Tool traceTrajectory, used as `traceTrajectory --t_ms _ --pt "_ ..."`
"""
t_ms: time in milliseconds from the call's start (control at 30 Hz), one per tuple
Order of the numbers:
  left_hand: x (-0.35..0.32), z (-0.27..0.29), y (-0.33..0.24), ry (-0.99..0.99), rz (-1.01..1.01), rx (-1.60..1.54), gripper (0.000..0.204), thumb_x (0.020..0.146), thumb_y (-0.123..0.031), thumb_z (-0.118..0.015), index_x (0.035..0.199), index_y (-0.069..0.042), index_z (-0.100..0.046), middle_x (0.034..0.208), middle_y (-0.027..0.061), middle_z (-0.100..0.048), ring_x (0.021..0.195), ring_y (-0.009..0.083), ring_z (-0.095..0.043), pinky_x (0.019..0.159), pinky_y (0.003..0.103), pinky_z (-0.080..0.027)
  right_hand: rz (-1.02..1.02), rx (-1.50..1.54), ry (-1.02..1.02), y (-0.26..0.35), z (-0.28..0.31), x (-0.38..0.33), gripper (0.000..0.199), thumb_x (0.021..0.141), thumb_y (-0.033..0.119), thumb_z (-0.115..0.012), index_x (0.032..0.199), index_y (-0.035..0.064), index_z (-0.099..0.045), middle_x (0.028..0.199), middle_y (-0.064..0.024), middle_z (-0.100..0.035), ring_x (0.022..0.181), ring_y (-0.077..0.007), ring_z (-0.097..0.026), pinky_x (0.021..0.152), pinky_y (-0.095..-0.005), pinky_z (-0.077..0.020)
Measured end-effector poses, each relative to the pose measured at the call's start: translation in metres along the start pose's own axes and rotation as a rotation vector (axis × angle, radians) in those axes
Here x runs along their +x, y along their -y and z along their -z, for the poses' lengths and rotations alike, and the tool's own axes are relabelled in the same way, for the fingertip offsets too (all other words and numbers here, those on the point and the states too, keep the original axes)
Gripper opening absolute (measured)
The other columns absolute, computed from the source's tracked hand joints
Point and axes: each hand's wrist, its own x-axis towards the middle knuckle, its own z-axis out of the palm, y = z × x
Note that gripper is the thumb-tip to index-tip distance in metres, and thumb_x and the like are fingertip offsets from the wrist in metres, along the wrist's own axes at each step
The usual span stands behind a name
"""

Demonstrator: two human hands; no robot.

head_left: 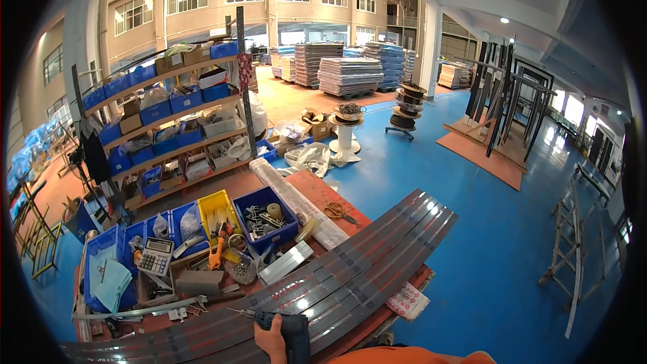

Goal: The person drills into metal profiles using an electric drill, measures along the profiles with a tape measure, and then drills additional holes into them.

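Note:
At the lower edge, my left hand is closed on a dark power drill, its thin bit pointing left. The drill hangs over long dark grey strips with shiny bands, laid side by side across the workbench. The lower frame edge hides part of the grip. My right hand is not in view; only orange clothing shows at the bottom. Left of the strips lie a silver metal profile, an orange-handled tool and a calculator. Scissors rest on the bench's far side.
Blue bins and a yellow bin line the bench's left; a blue bin holds metal fittings. Behind stands a shelf rack of boxes. A wrapped roll lies beyond the strips. Cable spools and frames on a rack stand farther off.

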Motion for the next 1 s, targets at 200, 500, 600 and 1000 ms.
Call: traceTrajectory --t_ms 200,500,600,1000 --pt "-0.002 -0.001 -0.005 0.017 -0.004 0.012 0.056 0.08 -0.044 -0.079 0.107 0.004 -0.068 0.092 0.0179 -0.071 0.076 0.0353 -0.064 0.079 0.042 -0.05 0.151 0.127 0.011 -0.03 0.0 0.006 0.055 0.107 0.026 -0.056 0.154 0.0011 -0.046 0.153 -0.0149 -0.051 0.136 -0.0328 -0.051 0.117 -0.0376 -0.0385" --pt "0.003 0.002 -0.002 0.029 0.015 0.032 0.057 0.079 -0.045 -0.079 0.106 0.004 -0.068 0.092 0.02 -0.072 0.077 0.0387 -0.065 0.079 0.043 -0.051 0.097 -0.516 -0.183 0.113 -0.07 -0.03 0.065 0.098 0.037 -0.069 0.151 0.0035 -0.052 0.149 -0.0134 -0.057 0.135 -0.0309 -0.053 0.112 -0.0379 -0.0422" --pt "0.004 -0.004 -0.006 0.045 0.01 0.035 0.057 0.079 -0.045 -0.079 0.106 0.004 -0.068 0.093 0.0199 -0.072 0.078 0.0387 -0.065 0.08 0.043 -0.051 -0.226 -0.594 -0.145 0.07 -0.043 -0.014 0.068 0.094 0.039 -0.074 0.149 0.0049 -0.054 0.145 -0.0132 -0.061 0.134 -0.0307 -0.055 0.109 -0.0387 -0.0447" --pt "0.032 -0.009 0.007 0.003 -0.004 0.051 0.058 0.08 -0.046 -0.079 0.109 0.003 -0.068 0.096 0.0197 -0.073 0.081 0.0386 -0.066 0.081 0.042 -0.051 -0.394 -1.546 -0.562 0.052 -0.109 0.027 0.053 0.096 0.037 -0.072 0.139 0.0067 -0.064 0.131 -0.0111 -0.07 0.117 -0.03 -0.064 0.095 -0.0358 -0.0515"
